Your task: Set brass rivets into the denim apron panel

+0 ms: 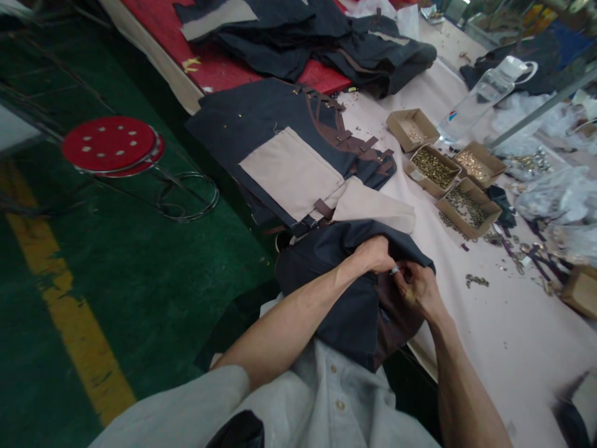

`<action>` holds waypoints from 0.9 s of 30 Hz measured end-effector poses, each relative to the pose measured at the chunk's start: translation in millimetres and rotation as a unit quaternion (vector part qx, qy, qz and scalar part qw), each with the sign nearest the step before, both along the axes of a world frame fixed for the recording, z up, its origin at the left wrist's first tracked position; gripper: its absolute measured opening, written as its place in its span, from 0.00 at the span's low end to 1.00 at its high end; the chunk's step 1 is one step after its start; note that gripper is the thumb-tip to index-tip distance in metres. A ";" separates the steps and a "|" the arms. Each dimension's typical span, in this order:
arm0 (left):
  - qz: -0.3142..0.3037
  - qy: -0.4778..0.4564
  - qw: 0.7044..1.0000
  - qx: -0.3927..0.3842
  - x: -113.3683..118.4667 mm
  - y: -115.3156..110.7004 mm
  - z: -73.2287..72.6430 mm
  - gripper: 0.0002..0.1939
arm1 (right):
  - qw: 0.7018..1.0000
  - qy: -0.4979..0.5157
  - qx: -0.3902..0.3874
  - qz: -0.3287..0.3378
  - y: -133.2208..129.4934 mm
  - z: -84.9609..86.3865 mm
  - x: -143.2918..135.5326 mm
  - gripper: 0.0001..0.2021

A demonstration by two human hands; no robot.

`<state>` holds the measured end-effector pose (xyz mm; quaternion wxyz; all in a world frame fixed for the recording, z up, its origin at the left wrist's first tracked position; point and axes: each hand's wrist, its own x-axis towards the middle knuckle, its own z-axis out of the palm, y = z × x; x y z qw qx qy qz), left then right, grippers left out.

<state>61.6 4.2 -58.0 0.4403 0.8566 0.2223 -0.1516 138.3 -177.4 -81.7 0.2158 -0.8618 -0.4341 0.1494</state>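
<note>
A dark navy cloth piece (321, 261) with a brown lining or trim (396, 317) lies across my lap and the table's edge. My left hand (374, 254) is closed on a fold of the navy cloth. Close beside it, my right hand (416, 286) has its fingers pinched at the brown part, and what they hold is too small to make out. A ring (394, 270) shows between the hands. Just beyond, a stack of navy pieces (270, 118) with beige pockets (296, 171) and brown straps (347, 138) lies on the table.
Small cardboard boxes (471, 208) of metal fittings stand at the right, near a clear bottle (482, 99). Loose fittings (476, 281) and plastic bags (559, 193) are strewn on the pale table cover (522, 348). A red stool (112, 144) stands on the green floor at left.
</note>
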 end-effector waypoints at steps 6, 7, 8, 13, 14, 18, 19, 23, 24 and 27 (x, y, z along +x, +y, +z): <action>0.007 0.000 1.000 -0.011 -1.8 1.5 0.2 0.19 | 0.993 0.086 -0.032 -0.069 16.0 17.3 8.4 0.11; 0.010 0.001 1.000 -0.014 -2.2 1.5 1.2 0.19 | 0.991 0.102 -0.045 -0.078 18.3 20.0 11.9 0.11; 0.014 0.001 1.000 -0.019 -2.7 1.5 2.4 0.18 | 0.987 0.121 -0.056 -0.084 20.3 22.2 15.9 0.11; 0.037 -0.022 0.998 -0.041 -5.3 2.4 6.1 0.17 | 0.953 0.281 -0.083 -0.072 28.2 26.2 36.2 0.12; 0.037 -0.026 0.998 -0.042 -5.7 2.8 6.2 0.18 | 0.945 0.306 -0.089 -0.071 29.9 26.2 39.2 0.12; 0.029 -0.045 0.997 -0.054 -5.7 4.4 4.6 0.20 | 0.937 0.318 -0.123 -0.078 38.1 26.4 46.5 0.11; 0.030 -0.039 0.997 -0.059 -5.3 4.7 3.7 0.19 | 0.938 0.309 -0.134 -0.077 40.2 26.4 47.8 0.10; 0.027 -0.018 0.998 -0.062 -1.9 5.4 -3.4 0.14 | 0.949 0.248 -0.178 -0.082 46.9 22.7 55.5 0.06; 0.020 -0.027 0.998 -0.057 -0.7 5.5 -5.8 0.14 | 0.950 0.237 -0.185 -0.084 47.7 20.5 57.8 0.06; -0.005 -0.044 0.998 -0.047 2.3 5.4 -11.4 0.13 | 0.951 0.225 -0.193 -0.089 48.0 13.6 62.9 0.06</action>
